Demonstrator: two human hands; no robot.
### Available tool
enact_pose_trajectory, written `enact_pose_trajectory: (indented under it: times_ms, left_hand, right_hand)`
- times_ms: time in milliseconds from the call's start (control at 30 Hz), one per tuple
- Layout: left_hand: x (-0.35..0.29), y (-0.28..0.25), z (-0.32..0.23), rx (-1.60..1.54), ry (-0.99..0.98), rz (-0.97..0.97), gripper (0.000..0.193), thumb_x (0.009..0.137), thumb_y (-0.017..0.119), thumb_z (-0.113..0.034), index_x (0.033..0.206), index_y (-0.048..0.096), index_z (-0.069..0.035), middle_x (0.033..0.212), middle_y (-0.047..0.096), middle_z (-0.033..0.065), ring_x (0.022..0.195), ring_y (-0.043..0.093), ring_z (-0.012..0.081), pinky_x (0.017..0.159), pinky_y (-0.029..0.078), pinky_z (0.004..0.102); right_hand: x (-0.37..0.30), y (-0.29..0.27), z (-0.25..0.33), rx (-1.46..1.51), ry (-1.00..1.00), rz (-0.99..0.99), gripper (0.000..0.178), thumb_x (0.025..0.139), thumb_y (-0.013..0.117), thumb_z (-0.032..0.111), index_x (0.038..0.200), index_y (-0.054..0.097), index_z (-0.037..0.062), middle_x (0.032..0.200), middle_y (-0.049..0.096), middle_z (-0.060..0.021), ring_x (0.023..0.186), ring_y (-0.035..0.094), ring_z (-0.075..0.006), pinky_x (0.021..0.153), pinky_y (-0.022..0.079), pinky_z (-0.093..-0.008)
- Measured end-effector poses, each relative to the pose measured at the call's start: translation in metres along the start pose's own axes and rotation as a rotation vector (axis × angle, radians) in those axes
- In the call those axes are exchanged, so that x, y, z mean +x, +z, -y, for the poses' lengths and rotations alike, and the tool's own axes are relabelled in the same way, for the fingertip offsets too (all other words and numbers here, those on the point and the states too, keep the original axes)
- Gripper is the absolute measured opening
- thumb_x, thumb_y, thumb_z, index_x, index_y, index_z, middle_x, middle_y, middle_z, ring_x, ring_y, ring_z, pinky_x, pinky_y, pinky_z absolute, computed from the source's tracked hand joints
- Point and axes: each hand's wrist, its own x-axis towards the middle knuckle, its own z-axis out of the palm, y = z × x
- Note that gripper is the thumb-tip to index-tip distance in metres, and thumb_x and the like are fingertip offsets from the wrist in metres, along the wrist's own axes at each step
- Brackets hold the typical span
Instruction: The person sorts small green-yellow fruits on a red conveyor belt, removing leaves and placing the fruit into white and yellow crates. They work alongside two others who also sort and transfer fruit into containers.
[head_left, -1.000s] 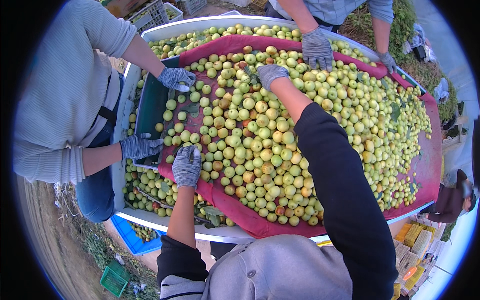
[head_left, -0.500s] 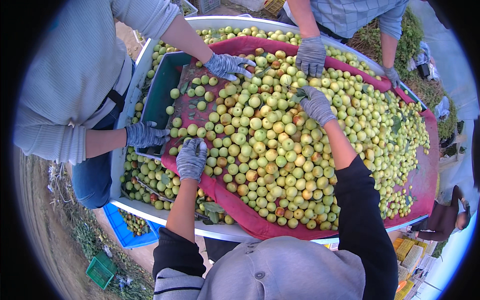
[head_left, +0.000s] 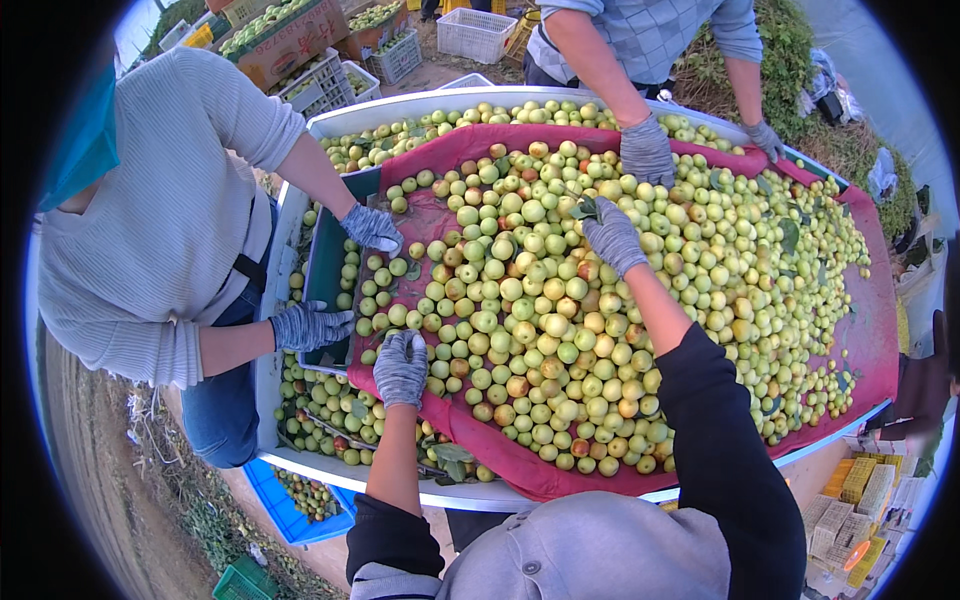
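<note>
A broad heap of small round yellow-green fruit [head_left: 560, 330], some blushed red-brown, lies on a red cloth [head_left: 470, 425]. Gloved in grey, my right hand [head_left: 614, 238] reaches into the heap's middle, its fingers closed on a green leaf [head_left: 585, 208]. My left hand [head_left: 401, 370], in the same kind of glove, is at the cloth's near left edge beside several fruit. Its fingers curl downward; what they hold, if anything, is hidden. Just beyond it, a green crate [head_left: 328, 262] meets the cloth, with loose fruit at its mouth.
A person at left has one gloved hand [head_left: 312, 327] on the crate and another [head_left: 372, 228] over its fruit. Across the heap, another person's gloved hands [head_left: 647, 152] rest on fruit and cloth. A white tub rim [head_left: 270, 400] surrounds everything; a blue crate [head_left: 300, 510] stands below.
The whole view has shifted, showing more crates at the back. The left person's far hand has drawn back from the heap toward the green crate. My right hand still has the leaf.
</note>
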Motion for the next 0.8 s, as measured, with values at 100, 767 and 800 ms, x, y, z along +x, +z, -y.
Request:
enact_pose_trajectory:
  times_ms: [100,767,800]
  left_hand:
    - [-0.001,-0.002,-0.002,0.020,0.084,-0.042,0.023,0.091,0.061,-0.027,0.100,0.067,-0.007,0.095,0.067,0.0117,0.086,0.066,0.0306,0.078,0.052,0.0399]
    - [0.001,-0.001,0.003,-0.063,0.030,0.006,0.021,0.089,0.065,-0.021,0.099,0.067,-0.004,0.089,0.067,0.0116,0.076,0.067,0.0237,0.072,0.053,0.0342]
    - [-0.001,-0.002,-0.001,-0.119,0.014,-0.015,0.022,0.089,0.067,-0.022,0.100,0.067,-0.003,0.090,0.068,0.0105,0.077,0.068,0.0212,0.072,0.054,0.0326]
  right_hand:
    - [0.014,-0.013,-0.007,-0.001,0.018,-0.064,0.050,0.082,0.068,0.033,0.122,0.058,0.0048,0.110,0.065,-0.0193,0.105,0.063,-0.0324,0.093,0.048,-0.0403]
    - [-0.100,0.040,0.037,-0.075,-0.329,0.244,0.036,0.079,0.073,0.022,0.106,0.057,0.0049,0.097,0.064,-0.0162,0.093,0.063,-0.0338,0.083,0.052,-0.0425]
    - [-0.120,0.039,0.038,0.170,-0.259,0.254,0.036,0.080,0.073,0.021,0.107,0.057,0.0039,0.097,0.064,-0.0165,0.089,0.065,-0.0325,0.080,0.052,-0.0389]
